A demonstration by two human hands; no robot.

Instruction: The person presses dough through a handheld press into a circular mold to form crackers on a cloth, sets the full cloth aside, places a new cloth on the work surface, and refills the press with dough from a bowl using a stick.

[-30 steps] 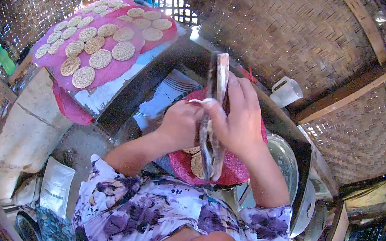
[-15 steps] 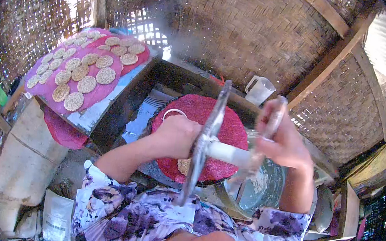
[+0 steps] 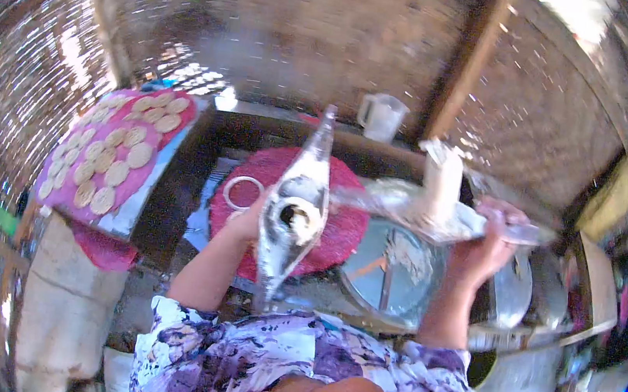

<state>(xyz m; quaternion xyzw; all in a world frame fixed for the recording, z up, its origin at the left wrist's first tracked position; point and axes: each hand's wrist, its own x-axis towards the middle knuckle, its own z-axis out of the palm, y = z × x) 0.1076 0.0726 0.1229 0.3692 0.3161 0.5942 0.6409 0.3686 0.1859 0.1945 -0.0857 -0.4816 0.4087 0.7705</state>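
My left hand is closed round the barrel of a hand press, a long piece with tapered handle ends. Its round opening faces me, with pale residue inside. A thin white ring hangs at the same hand. Out to the right, my right hand grips one handle of the press plunger, whose pale cylinder points up. The two press parts are apart. Beneath the barrel lies a round red cloth-like surface. A basin with pale dough and flat sticks sits below the plunger.
At the left, pale coiled discs lie on pink sheets on a raised surface. A clear jug stands at the back ledge. Woven walls and a wooden post close off the back. Metal pans stand at the right.
The plunger has come out of the barrel and moved right with my right hand. The barrel has turned so its opening faces me. The head view has shifted.
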